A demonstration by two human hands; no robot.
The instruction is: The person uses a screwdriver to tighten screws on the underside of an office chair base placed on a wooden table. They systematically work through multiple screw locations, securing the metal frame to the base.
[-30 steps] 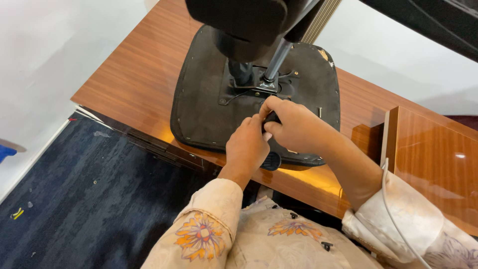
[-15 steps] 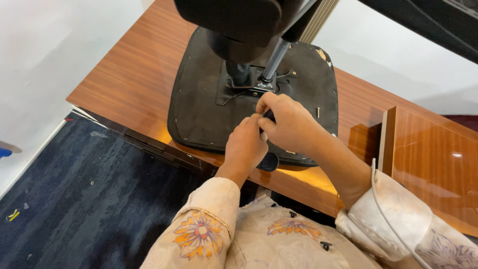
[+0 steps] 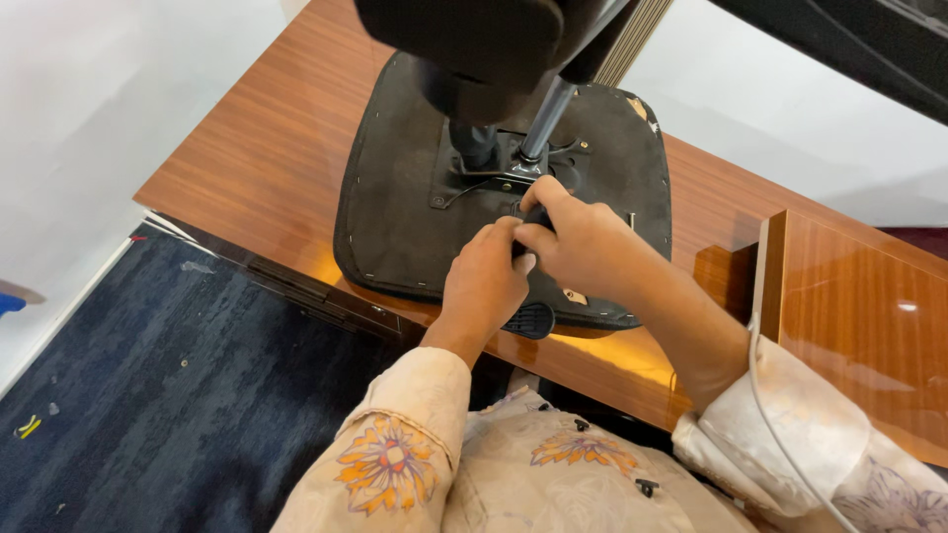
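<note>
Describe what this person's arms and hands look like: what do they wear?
Both hands, the left hand and the right hand, are bare, with no gloves. The left cream fabric sleeve bears an orange embroidered flower. The right pale satin sleeve is gathered at the forearm, and a thin white cable runs over it.

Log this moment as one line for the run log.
left hand: on black handle | right hand: gripping same handle | upturned chair seat: flat on wooden table | grip: hidden
</note>
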